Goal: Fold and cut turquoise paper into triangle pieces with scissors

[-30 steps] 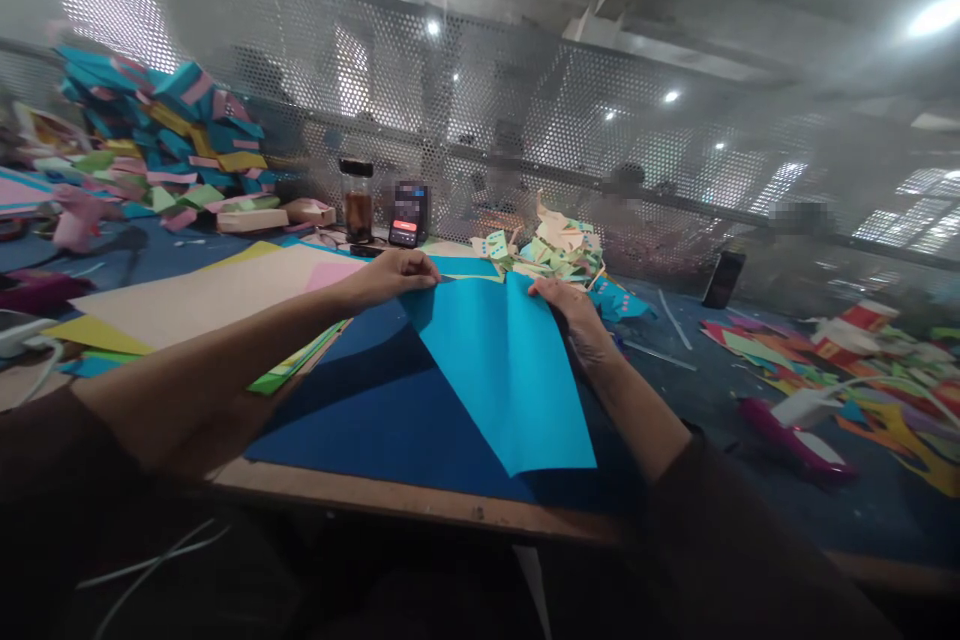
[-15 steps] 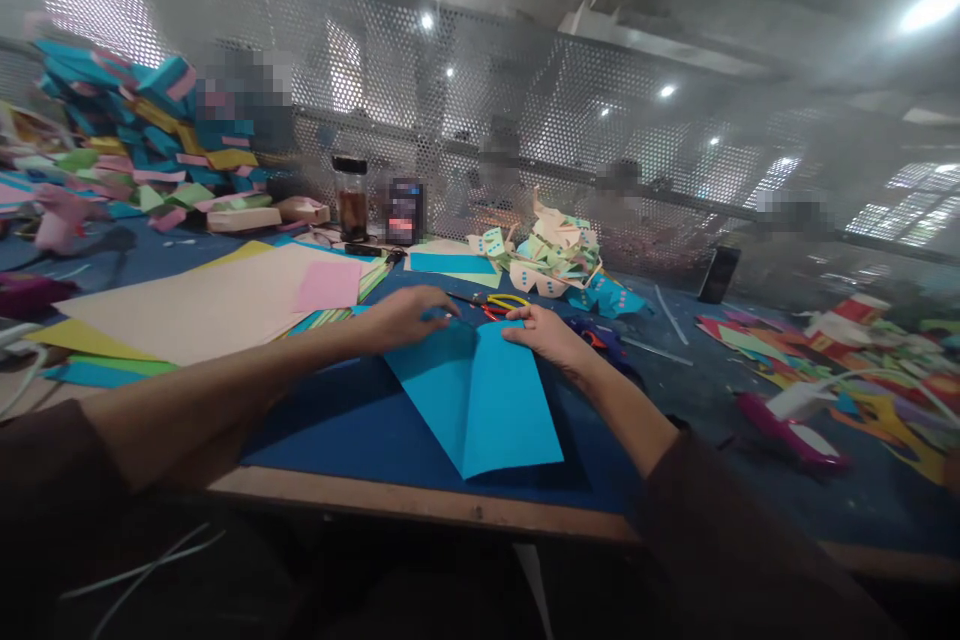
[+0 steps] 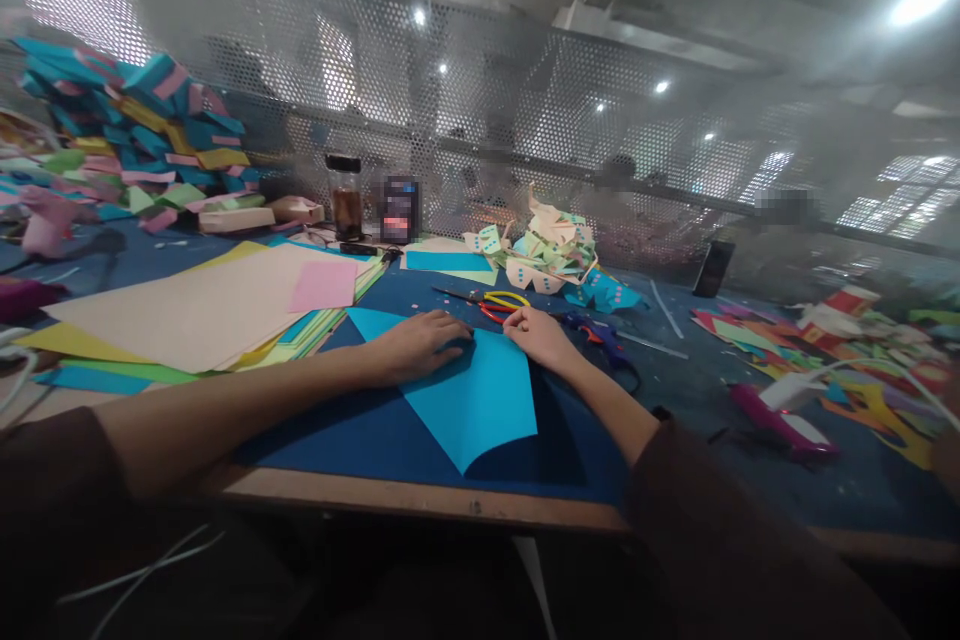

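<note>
A sheet of blue paper (image 3: pixel 480 400) lies on the dark blue table top, its right part curving up along a crease and its near corner close to the table edge. My left hand (image 3: pixel 420 345) rests palm down on the sheet's upper left part, fingers stretched toward the crease. At the far right corner my right hand (image 3: pixel 546 340) pinches the paper between thumb and fingers. Just beyond the hands lie scissors (image 3: pixel 504 304) with red and yellow handles. A dark blue glue gun (image 3: pixel 604 340) sits right of my right hand, partly hidden by it.
Stacked coloured paper (image 3: pixel 187 305) lies at left, a pink square (image 3: pixel 324 287) on top. Behind stand a jar (image 3: pixel 345 200), a phone (image 3: pixel 400 210) and a pile of dotted paper shapes (image 3: pixel 555 245). A magenta device (image 3: pixel 784 420) and paper scraps (image 3: pixel 862 400) lie right.
My left hand has come down flat onto the blue paper and moved slightly right. The paper's right part has folded over toward the left, while my right hand keeps its pinch.
</note>
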Motion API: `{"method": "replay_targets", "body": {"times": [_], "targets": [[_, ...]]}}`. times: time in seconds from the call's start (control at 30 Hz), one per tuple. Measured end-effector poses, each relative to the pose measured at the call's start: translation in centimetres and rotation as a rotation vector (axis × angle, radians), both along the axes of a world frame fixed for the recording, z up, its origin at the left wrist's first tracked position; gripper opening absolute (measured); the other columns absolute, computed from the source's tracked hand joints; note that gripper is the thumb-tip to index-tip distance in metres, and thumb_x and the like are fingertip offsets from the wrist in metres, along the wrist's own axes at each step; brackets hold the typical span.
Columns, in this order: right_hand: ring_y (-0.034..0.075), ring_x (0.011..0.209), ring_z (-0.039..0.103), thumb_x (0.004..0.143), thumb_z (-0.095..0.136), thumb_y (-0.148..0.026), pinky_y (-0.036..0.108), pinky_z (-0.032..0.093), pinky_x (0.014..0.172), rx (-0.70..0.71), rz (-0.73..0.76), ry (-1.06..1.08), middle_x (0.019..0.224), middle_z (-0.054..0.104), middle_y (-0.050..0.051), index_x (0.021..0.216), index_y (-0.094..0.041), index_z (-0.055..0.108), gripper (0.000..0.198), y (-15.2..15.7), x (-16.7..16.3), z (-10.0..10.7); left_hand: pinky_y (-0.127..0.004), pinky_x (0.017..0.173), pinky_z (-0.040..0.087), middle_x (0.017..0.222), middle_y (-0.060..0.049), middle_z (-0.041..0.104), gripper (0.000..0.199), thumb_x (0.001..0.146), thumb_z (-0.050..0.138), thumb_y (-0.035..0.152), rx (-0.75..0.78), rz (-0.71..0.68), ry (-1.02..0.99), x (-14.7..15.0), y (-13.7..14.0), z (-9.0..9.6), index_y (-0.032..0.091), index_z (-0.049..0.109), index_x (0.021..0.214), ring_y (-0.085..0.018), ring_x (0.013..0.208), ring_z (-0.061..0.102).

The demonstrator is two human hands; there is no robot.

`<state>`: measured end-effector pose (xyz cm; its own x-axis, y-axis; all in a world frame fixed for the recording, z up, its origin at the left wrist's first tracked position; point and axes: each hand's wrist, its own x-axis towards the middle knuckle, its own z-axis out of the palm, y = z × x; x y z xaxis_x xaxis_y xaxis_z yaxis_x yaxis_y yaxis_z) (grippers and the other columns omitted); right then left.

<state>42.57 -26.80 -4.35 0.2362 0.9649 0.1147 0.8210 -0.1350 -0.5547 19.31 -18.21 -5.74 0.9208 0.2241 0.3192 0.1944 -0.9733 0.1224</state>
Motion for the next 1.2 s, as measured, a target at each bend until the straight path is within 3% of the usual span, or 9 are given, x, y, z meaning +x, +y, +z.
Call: {"method": "replay_targets", "body": {"times": [0.4,0.67,0.83,1.03,1.2], "targets": [[0.019,0.067,0.06,0.078,0.057,-0.016,0.027,0.035,0.06,-0.041,0.026,-0.069,0.071,0.067,0.002,0.093,-0.021,0.071,0.021,-0.4,-0.5,0.4,-0.045,0.103,0.045,0.131,-0.012,0.064,0.027,0.101,0.049,0.028,0.037,0.03,0.041,0.1,-0.1,0.1,0.017,0.059,0.123,-0.029,0.121,0.056],[0.023,0.093,0.067,0.084,0.064,-0.025,0.029,0.045,0.077,0.024,0.01,0.051,0.098,0.074,0.008,0.092,-0.019,0.069,0.011,-0.2,0.0,0.4,-0.043,0.105,0.045,0.133,-0.01,0.065,0.026,0.1,0.052,0.027,-0.01,-0.013,-0.013,-0.2,-0.1,0.3,0.019,0.061,0.123,-0.026,0.123,0.057],[0.022,0.09,0.067,0.083,0.063,-0.021,0.029,0.047,0.075,0.048,0.011,0.113,0.097,0.073,0.008,0.1,-0.017,0.069,0.018,0.2,0.7,-0.1,-0.041,0.103,0.047,0.122,-0.009,0.071,0.023,0.101,0.051,0.029,-0.036,-0.052,-0.075,-0.6,-0.5,0.6,0.021,0.066,0.117,-0.024,0.117,0.062],[0.024,0.101,0.065,0.084,0.066,-0.028,0.032,0.046,0.085,0.041,0.061,0.109,0.104,0.073,0.008,0.098,-0.017,0.069,0.018,0.0,0.8,0.0,-0.042,0.105,0.046,0.128,-0.009,0.069,0.025,0.098,0.057,0.029,-0.036,-0.079,-0.041,-0.9,-0.6,0.6,0.02,0.065,0.12,-0.025,0.121,0.06],[0.022,0.097,0.065,0.08,0.065,-0.019,0.029,0.045,0.083,0.034,0.144,0.117,0.104,0.073,0.007,0.097,-0.018,0.071,0.018,-0.2,0.7,0.1,-0.043,0.105,0.047,0.126,-0.01,0.069,0.024,0.098,0.057,0.028,-0.031,-0.071,-0.024,-0.9,-1.0,1.0,0.019,0.065,0.119,-0.027,0.12,0.06]]}}
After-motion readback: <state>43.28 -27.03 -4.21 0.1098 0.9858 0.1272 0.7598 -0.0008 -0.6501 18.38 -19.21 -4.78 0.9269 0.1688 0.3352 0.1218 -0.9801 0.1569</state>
